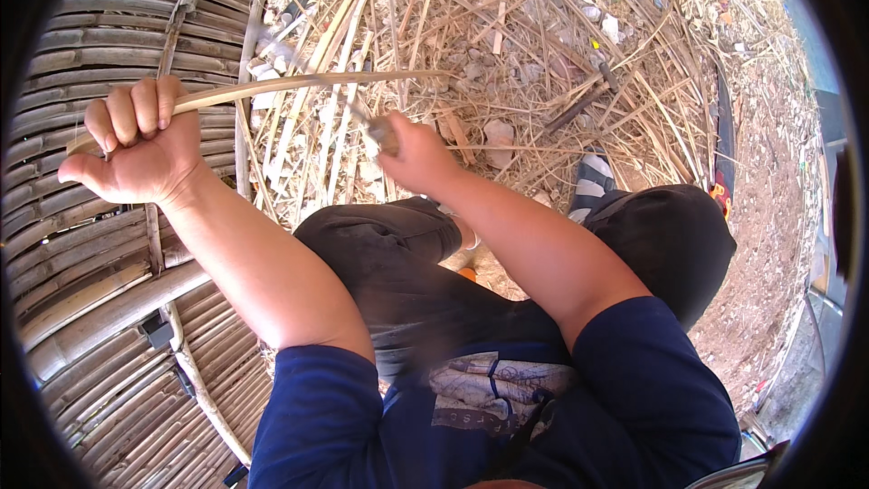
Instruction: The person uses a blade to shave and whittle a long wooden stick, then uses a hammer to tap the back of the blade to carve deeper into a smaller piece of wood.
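My left hand [145, 140] is closed around one end of a long, pale, slightly bowed bamboo strip [299, 83], raised in front of the slatted wall. The strip reaches rightward above the littered ground and narrows to a thin tip. In my right hand [416, 156] is a knife [382, 134], gripped by its handle. Its blade is smeared by motion and slants up and left, crossing the strip near its middle. Whether the edge touches the strip I cannot tell.
Bamboo slats form a wall [100, 54] on the left. Split strips and shavings [534, 27] cover the ground ahead. A dark hammer-like tool [579, 107] lies among them. Past my bent knee [674, 244], a long dark tool with an orange handle [720, 197] lies on the right.
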Tool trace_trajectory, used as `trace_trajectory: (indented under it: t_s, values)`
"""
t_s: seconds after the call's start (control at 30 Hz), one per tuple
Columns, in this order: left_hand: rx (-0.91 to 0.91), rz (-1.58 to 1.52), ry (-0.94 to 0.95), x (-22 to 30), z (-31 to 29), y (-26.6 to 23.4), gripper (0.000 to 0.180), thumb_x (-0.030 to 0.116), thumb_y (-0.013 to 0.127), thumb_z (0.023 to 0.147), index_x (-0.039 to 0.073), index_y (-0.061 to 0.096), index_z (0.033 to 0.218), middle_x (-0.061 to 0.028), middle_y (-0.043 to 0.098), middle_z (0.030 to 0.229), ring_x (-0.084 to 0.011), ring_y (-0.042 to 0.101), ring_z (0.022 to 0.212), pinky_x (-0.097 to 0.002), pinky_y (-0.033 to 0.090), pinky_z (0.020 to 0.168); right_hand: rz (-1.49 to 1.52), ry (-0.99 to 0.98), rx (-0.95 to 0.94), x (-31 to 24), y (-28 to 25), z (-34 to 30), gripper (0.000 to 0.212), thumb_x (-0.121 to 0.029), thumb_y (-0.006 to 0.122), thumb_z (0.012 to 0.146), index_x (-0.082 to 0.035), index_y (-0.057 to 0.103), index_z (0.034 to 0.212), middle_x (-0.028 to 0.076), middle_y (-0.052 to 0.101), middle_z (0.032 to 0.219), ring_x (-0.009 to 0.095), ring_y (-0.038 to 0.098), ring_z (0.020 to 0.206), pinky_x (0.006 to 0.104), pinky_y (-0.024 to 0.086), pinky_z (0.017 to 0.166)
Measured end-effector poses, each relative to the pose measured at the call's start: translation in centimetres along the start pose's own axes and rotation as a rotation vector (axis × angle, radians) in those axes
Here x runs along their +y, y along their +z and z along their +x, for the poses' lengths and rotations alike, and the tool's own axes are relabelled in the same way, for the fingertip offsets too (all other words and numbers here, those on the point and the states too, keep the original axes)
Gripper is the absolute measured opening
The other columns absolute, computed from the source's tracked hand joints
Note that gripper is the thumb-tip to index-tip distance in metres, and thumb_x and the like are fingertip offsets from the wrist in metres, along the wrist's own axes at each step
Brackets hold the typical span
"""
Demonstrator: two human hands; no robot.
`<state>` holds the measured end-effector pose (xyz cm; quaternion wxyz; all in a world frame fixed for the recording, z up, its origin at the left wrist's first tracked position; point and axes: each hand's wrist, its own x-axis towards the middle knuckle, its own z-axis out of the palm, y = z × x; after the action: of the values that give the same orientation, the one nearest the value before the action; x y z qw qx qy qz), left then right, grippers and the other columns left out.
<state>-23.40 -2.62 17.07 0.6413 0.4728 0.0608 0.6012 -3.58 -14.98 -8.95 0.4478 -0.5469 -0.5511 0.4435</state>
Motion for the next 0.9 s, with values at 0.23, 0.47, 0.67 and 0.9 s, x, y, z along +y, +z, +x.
trace_trajectory:
  t_s: [0.23,0.47,0.67,0.9]
  values:
    - [-0.088,-0.102,-0.032,0.3,-0.3,-0.7,0.074,0.074,0.073,0.074,0.022,0.022,0.061,0.0087,0.018,0.055,-0.0098,0.015,0.052,-0.029,0.017,0.053,-0.266,0.602,0.069,6.3,-4.9,-0.8,0.043,-0.021,0.065,0.083,0.0,0.062,0.121,0.027,0.068,0.111,0.042,0.066,0.106,0.0461,0.051,0.096]
    - [-0.049,-0.081,-0.052,-0.3,0.3,0.9,0.073,0.07,0.079,0.068,0.022,0.025,0.059,0.0088,0.02,0.055,-0.0099,0.016,0.052,-0.029,0.017,0.054,-0.039,0.109,0.044,-5.1,-1.8,1.5,0.036,-0.019,0.069,0.08,0.0,0.058,0.108,0.023,0.068,0.09,0.039,0.069,0.081,0.0458,0.053,0.073]
    - [0.215,0.25,0.144,-0.6,-0.2,1.6,0.072,0.074,0.077,0.068,0.022,0.028,0.059,0.008,0.02,0.055,-0.0102,0.016,0.052,-0.0288,0.017,0.054,-0.055,-0.111,-0.022,-3.6,-0.1,-0.3,0.035,-0.015,0.068,0.081,-0.002,0.054,0.11,0.025,0.068,0.089,0.042,0.068,0.083,0.0493,0.053,0.072]
    - [0.463,0.4,0.281,-1.1,0.0,1.9,0.073,0.085,0.063,0.072,0.02,0.03,0.059,0.0061,0.019,0.054,-0.0111,0.015,0.051,-0.0291,0.014,0.051,-0.331,0.601,0.123,10.4,-3.9,-3.4,0.05,-0.022,0.069,0.08,0.002,0.058,0.123,0.028,0.07,0.106,0.042,0.068,0.1,0.0471,0.054,0.088]
